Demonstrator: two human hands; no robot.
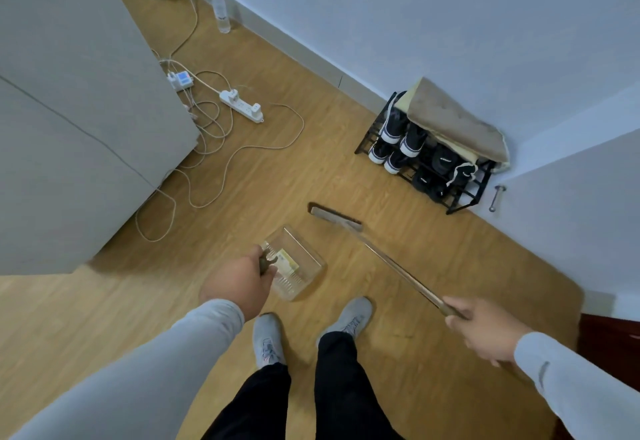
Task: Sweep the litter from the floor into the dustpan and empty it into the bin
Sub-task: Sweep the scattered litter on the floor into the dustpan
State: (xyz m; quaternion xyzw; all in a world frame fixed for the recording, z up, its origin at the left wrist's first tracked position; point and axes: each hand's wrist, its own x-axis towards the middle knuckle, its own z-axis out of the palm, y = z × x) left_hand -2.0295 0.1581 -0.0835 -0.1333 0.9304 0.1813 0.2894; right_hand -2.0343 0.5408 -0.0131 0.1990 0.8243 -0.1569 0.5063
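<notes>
Both arms outstretched — left hand [239, 278] on dustpan [298, 263]

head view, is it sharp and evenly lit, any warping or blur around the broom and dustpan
Head view: soft, even indoor light with faint shadows; wide-angle warping bends the wall and cabinet edges; the clear dustpan in the left hand is hard to outline against the floor; the broom held by the right hand looks slightly smeared along its handle.
</notes>
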